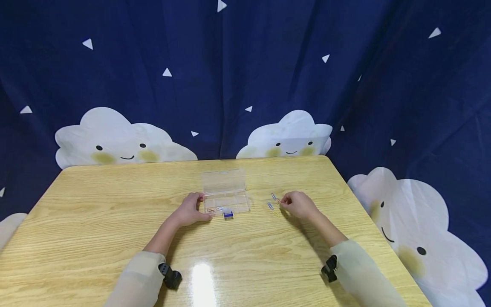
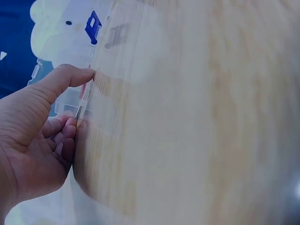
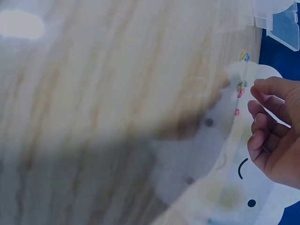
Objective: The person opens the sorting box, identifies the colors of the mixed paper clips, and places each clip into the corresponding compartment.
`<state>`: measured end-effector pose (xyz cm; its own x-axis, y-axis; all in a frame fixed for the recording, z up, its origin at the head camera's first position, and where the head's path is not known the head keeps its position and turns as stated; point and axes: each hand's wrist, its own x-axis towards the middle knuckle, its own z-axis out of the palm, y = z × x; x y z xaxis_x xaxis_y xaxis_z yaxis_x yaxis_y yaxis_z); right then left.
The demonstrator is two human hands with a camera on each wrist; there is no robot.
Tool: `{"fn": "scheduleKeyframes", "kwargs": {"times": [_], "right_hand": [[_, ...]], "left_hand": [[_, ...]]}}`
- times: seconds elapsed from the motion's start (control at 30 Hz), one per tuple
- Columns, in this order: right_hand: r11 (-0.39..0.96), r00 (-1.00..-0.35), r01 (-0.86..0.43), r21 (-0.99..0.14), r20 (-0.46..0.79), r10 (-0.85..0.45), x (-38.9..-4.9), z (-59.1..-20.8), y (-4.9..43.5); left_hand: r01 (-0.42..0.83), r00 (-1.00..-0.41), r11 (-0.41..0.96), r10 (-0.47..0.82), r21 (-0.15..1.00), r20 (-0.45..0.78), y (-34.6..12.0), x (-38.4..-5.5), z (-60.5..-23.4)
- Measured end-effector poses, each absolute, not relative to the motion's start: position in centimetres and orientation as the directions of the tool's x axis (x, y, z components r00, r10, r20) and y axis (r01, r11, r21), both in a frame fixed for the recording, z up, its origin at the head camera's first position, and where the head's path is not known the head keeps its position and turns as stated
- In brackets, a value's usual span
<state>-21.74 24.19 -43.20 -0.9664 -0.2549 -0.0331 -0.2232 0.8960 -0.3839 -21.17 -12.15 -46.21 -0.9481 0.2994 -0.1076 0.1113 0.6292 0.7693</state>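
Observation:
A clear plastic box (image 1: 235, 199) lies with its lid (image 1: 223, 181) raised at the back. My left hand (image 1: 190, 209) grips its left end, the thumb on the front edge and the other fingers curled at the side. A red paper clip (image 1: 210, 210) and a pale one (image 1: 220, 209) are inside near the front. A blue latch (image 1: 228, 215) sticks out in front. My right hand (image 1: 300, 204) is beside several loose paper clips (image 1: 270, 206), thumb and forefinger close together by a red paper clip (image 1: 279, 201). In the right wrist view, nothing shows between those fingertips.
The wooden table (image 1: 115, 213) runs back to a dark blue curtain (image 1: 215, 64) printed with smiling clouds. A bright reflection lies on the table near its front. Dark wrist cameras (image 1: 170, 276) sit on both sleeves.

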Motion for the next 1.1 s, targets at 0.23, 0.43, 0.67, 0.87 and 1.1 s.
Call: {"fn": "scheduleKeyframes", "kwargs": {"times": [0.23,0.43,0.67,0.87,1.1], "right_hand": [[0.903,-0.964,-0.233,-0.361,-0.037,-0.263,-21.6,-44.0,24.7],[0.914,-0.967,-0.229,-0.335,-0.031,-0.254,-21.7,-44.3,24.7],[0.925,-0.968,-0.226,-0.306,-0.034,-0.248,-21.5,-44.1,24.2],[0.935,-0.972,-0.218,-0.278,-0.029,-0.235,-21.6,-44.0,23.7],[0.942,-0.974,-0.215,-0.257,-0.009,-0.225,-21.7,-43.9,23.1]], "left_hand": [[0.105,-0.948,0.623,0.298,0.775,-0.111,-12.2,-21.1,-46.4],[0.109,-0.950,0.623,0.295,0.775,-0.103,-12.2,-21.2,-46.5],[0.118,-0.950,0.622,0.299,0.774,-0.095,-12.2,-21.0,-46.4],[0.108,-0.949,0.618,0.299,0.779,-0.105,-12.2,-21.1,-46.4],[0.121,-0.950,0.640,0.296,0.759,-0.099,-12.2,-21.2,-46.4]]}}
